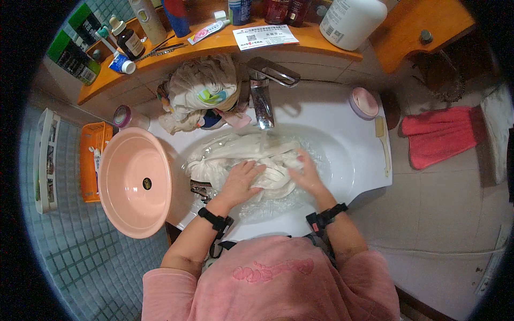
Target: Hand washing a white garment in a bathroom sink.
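White wet cloth (225, 150) lies bunched in the water of a white washbasin (341, 132). From the chrome faucet (263, 104) above it, a stream of water falls onto the cloth. My left hand (242, 181) rests on the cloth's lower middle with its fingers spread. At the cloth's right side is my right hand (307, 172), fingers apart and slightly blurred; whether it pinches any fabric cannot be told. A dark patterned piece (200, 188) shows at the cloth's lower left, left of my left hand.
A pink plastic basin (134, 200) stands at the left rim. Bundled clothes (204, 88) sit behind the faucet's left side. A brush (382, 140) and a pink round dish (364, 103) lie on the right rim. An orange shelf (217, 38) holds bottles and tubes.
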Motion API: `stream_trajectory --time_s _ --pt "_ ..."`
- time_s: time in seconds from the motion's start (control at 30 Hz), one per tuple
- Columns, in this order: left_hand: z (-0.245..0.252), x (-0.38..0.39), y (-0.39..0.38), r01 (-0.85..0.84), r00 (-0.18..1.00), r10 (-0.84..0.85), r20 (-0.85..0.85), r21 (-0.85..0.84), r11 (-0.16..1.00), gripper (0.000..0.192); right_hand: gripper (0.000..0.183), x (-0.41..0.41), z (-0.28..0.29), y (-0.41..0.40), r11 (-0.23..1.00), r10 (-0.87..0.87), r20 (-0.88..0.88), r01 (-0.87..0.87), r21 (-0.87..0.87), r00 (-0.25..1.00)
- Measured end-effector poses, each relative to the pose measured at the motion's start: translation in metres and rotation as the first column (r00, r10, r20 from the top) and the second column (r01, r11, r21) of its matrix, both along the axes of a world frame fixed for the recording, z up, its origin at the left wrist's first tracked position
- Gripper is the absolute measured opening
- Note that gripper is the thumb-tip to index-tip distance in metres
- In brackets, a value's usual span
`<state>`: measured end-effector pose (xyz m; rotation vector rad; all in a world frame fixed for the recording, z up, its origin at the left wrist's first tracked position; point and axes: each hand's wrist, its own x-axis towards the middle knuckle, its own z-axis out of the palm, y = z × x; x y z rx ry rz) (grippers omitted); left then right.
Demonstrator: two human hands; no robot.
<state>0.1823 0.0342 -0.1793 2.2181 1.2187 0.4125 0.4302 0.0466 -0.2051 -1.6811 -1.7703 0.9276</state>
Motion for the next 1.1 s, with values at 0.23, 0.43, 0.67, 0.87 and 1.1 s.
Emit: stream_trajectory --time_s 0.23,0.43,0.67,0.87,1.1 --pt "-0.026 0.018 -0.007 0.015 0.929 -0.025 -0.37 -0.03 0.999 0.09 0.061 -0.031 -0.023 -0.024 0.921 0.348 0.449 -0.211 -0.327 0.823" --pt "-0.047 0.035 0.005 -0.048 0.911 -0.076 -0.406 -0.287 0.957 0.098 0.04 -0.02 -0.075 0.001 0.959 0.258 0.61 -0.277 -0.065 0.749" --pt "-0.095 0.024 0.024 -0.094 0.993 0.113 0.019 -0.432 0.897 0.056 0.031 -0.043 -0.064 0.022 0.984 -0.174 0.39 0.173 0.039 0.904" --pt "-0.06 0.034 0.02 -0.057 0.352 0.781 0.516 -0.821 0.569 0.055 0.02 -0.076 0.023 0.023 0.908 -0.361 -0.534 0.157 -0.389 0.764" --pt "0.011 0.028 0.017 0.329 0.148 0.941 0.305 -0.912 0.244 0.054 0.023 -0.11 0.08 -0.004 0.866 0.191 -0.095 -0.122 0.485 0.977"
